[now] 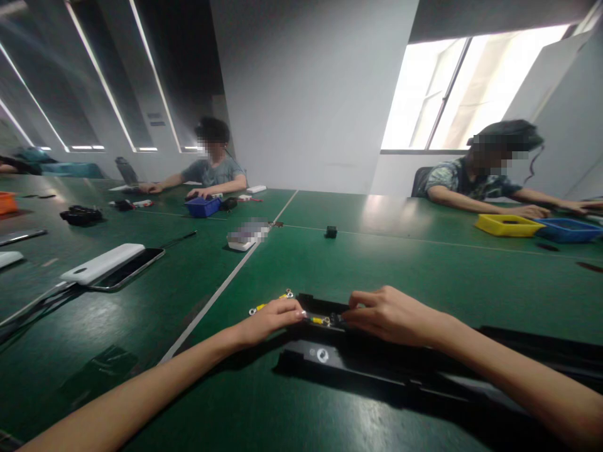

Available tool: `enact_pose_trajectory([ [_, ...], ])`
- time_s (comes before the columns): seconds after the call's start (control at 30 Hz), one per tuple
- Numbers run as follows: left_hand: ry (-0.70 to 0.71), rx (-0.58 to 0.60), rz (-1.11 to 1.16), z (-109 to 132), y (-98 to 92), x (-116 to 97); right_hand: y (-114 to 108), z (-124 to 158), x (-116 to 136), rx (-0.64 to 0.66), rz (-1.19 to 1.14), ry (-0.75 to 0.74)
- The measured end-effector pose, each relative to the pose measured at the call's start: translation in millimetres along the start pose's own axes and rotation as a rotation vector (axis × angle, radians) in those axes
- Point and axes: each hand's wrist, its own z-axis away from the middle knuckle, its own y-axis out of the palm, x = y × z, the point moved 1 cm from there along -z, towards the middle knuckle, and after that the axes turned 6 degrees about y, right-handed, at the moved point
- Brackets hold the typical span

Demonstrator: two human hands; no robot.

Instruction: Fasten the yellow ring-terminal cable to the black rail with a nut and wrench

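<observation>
My left hand (276,319) is closed in a pinch on a short cable with yellow-sleeved ring terminals (318,320); one ring end sticks out past the fingertips. Another cable with yellow ring terminals (270,303) lies on the table just behind that hand. My right hand (389,317) is closed, its fingertips down at a small dark part close to the ring; what they grip is too dark to make out. Both hands work over a long black channel-shaped housing (362,364), which has a round white mark near its left end.
Long dark pieces (541,351) lie at the right under my forearm. A white power bank (103,262) and a phone (132,270) lie left. A small black block (331,232) sits ahead. Two people work across the green table (292,260) near blue and yellow bins (509,226).
</observation>
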Motion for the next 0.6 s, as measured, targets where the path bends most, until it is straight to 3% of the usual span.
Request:
enact_pose_trajectory([
  [0.6,-0.005,-0.007,0.013,-0.1,0.5,-1.5,0.5,1.1,-0.7,-0.024,-0.011,-0.014],
])
